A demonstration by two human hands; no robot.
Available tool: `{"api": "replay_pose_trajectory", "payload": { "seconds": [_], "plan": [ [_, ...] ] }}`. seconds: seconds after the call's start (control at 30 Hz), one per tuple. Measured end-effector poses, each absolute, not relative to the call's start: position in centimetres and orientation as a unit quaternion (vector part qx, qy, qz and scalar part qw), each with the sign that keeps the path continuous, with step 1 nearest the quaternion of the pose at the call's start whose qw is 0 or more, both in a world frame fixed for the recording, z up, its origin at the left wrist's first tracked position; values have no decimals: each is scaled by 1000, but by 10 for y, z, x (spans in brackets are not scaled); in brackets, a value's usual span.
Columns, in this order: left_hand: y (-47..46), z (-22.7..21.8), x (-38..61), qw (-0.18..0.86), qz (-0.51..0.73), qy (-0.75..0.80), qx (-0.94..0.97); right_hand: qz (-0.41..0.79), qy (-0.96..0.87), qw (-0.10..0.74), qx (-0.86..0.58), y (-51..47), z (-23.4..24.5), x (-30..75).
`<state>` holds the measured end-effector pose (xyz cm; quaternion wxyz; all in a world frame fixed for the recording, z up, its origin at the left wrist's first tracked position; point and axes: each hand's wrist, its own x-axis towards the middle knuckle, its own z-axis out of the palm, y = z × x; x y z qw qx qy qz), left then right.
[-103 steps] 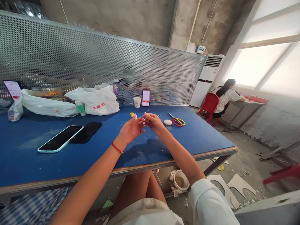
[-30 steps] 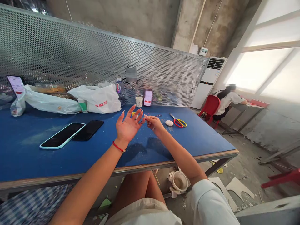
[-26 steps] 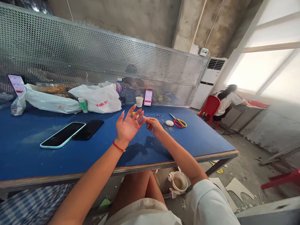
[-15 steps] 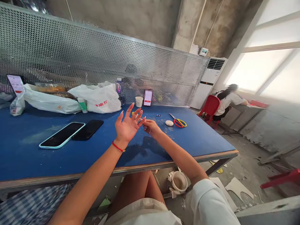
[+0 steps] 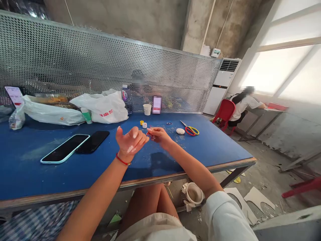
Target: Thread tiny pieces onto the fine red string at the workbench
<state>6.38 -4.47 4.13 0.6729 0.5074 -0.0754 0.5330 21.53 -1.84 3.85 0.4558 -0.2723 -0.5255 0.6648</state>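
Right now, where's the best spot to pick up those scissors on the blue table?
Take the scissors by the red and yellow handle loops, coming from above on the near right; they lie flat, blades pointing away to the back left.

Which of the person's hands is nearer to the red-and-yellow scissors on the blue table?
Right. The right hand is raised over the table just to the picture-left of the scissors. The left hand is farther off on that same side, beyond the right hand.

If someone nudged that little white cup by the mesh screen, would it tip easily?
Probably. The cup stands upright and looks small and thin, so likely light and easily tipped. The blue table looks smooth, so it might slide first. Tipped, its round wall may roll.
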Motion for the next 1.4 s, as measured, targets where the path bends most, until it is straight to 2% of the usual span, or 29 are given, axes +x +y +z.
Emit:
{"api": "replay_pose_trajectory", "payload": {
  "seconds": [0.07,0.17,0.27,0.33,0.4,0.5,0.63,0.73,0.93,1.07,1.17,1.23,1.33,1.4],
  "plan": [
    [-46,47,64,625,428,-195,623,651,-580,438,-218,-27,44,217],
    [-58,64,66,529,158,-363,751,617,-662,406,-129,-37,48,219],
    [-84,76,66,453,26,-319,832,623,-703,337,-73,-42,49,222],
    [-107,76,67,417,90,-196,883,620,-723,299,-60,-43,50,224],
    [-129,69,70,330,205,-92,917,619,-731,284,-52,-43,52,224],
    [-155,54,83,173,368,-41,912,625,-720,300,-37,-43,53,225],
    [-165,42,98,-90,397,-62,911,615,-726,308,-6,-44,53,227],
    [-158,40,98,-198,393,-33,897,610,-723,325,1,-44,55,228],
    [-115,39,83,-245,366,-17,897,580,-742,335,-14,-44,58,227],
    [-73,31,72,-115,328,34,937,469,-775,412,-100,-41,52,222],
    [-51,21,64,-48,369,76,925,410,-758,478,-169,-31,44,219],
    [-44,17,60,-87,361,84,925,384,-752,494,-209,-23,39,217],
    [-44,14,60,-202,313,83,924,334,-761,479,-283,-14,35,219],
    [-46,13,61,-256,281,86,921,256,-767,466,-358,-10,35,223]
  ]
}}
